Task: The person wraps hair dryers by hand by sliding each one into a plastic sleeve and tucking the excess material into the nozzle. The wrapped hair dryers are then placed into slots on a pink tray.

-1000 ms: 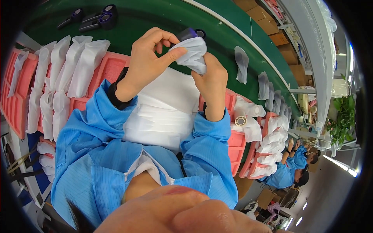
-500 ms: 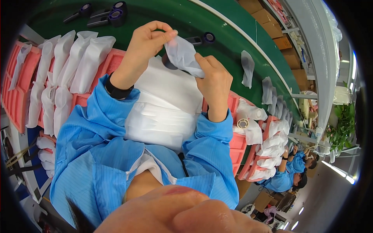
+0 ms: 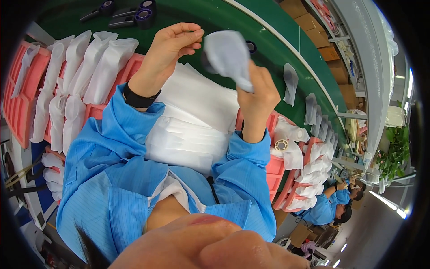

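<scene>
A hair dryer in a white translucent bag (image 3: 227, 54) is in my right hand (image 3: 259, 94), whose fingers close round the narrow handle end. The bag's wide end covers the round head, which shows only as a dark shape through the film and is smeared by motion. Just left of it my left hand (image 3: 172, 47) is raised, thumb and forefinger pinched together, with nothing visible between them and a small gap to the bag. Beneath both hands lies a stack of flat white bags (image 3: 192, 101).
Unbagged dark hair dryers (image 3: 144, 17) lie on the green belt (image 3: 188, 18) at far left, another (image 3: 251, 46) behind my right hand. Wrapped pieces (image 3: 290, 83) line the belt's right. Pink trays (image 3: 22, 98) with wrapped pieces flank me. A tape roll (image 3: 281, 145) sits right; co-workers sit beyond.
My left hand has let go of the bag. My right hand has moved right with the bagged hair dryer, tilting it more upright. Things on the belt appear slightly shifted right.
</scene>
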`<action>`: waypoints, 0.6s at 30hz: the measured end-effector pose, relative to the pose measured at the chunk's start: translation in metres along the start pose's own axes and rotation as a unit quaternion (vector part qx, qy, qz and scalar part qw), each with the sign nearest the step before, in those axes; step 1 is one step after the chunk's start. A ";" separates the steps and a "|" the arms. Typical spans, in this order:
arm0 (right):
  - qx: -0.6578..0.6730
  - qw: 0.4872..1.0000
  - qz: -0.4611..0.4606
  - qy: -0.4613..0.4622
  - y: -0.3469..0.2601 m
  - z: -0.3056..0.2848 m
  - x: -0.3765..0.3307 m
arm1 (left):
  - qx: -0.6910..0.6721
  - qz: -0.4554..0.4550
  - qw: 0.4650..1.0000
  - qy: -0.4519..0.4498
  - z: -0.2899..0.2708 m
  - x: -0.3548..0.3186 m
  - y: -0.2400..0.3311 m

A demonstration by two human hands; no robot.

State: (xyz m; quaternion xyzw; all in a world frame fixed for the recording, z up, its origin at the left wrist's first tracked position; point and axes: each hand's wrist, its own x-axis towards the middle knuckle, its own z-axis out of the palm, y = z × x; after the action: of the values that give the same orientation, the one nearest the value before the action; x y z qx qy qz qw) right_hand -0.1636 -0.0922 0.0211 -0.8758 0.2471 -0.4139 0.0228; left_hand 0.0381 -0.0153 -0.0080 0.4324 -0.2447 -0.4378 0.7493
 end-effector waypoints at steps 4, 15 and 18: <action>0.000 0.997 0.042 0.057 0.012 -0.008 0.000 | -0.017 -0.010 0.998 -0.054 -0.001 -0.002 0.001; -0.034 0.998 0.042 -0.031 -0.003 0.005 0.000 | 0.096 0.163 0.982 -0.029 0.025 -0.014 -0.012; -0.030 0.998 0.021 -0.047 -0.004 0.005 -0.002 | 0.075 0.132 0.988 -0.019 0.021 -0.012 -0.011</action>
State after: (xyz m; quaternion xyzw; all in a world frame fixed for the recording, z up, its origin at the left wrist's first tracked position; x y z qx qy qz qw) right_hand -0.1587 -0.0884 0.0173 -0.8891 0.2766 -0.3644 0.0169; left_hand 0.0118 -0.0167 -0.0064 0.4434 -0.3459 -0.3235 0.7610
